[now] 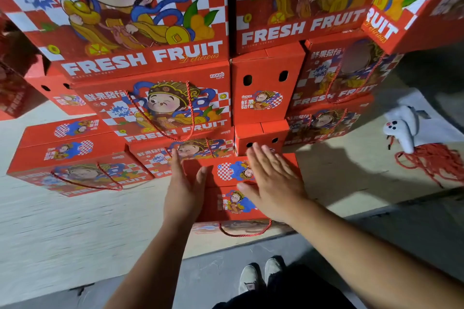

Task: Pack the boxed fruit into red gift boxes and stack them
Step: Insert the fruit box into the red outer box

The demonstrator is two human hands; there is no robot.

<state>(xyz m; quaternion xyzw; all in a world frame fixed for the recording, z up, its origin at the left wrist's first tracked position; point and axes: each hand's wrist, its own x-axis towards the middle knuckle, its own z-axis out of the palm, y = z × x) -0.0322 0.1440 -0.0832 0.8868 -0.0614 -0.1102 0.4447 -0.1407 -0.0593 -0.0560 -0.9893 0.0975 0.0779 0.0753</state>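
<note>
Gift box (241,188), the red one under both hands, sits on the floor in front of a tall wall of matching boxes (150,108). The left hand (184,188) lies flat along its left edge with fingers straight and the thumb resting on the lid; the right hand (271,183) presses palm-down on the right half of the lid. Neither grip clenches anything: both are released, flat and pushing.

By my reading, this is the placing step: the packed box is being squared up and nudged toward the pile just beyond the fingertips. The next move probably calls for an even push from both palms, so the far edge meets the stacked boxes flush and does not skew, and then for letting go.

The box is printed cardboard, rectangular, with sharp corners and a smooth matte lid split by a centre seam. Cartoon figures and checkered patches decorate it. A twisted red cord handle (244,232) droops from the side nearest the wrists. The floor (75,221) to the left of the left hand looks pale and fibrous, like board or matting. Far off to the right of the right hand lies a tangle of loose red cord (431,160), beside a white glove (401,128).
</note>
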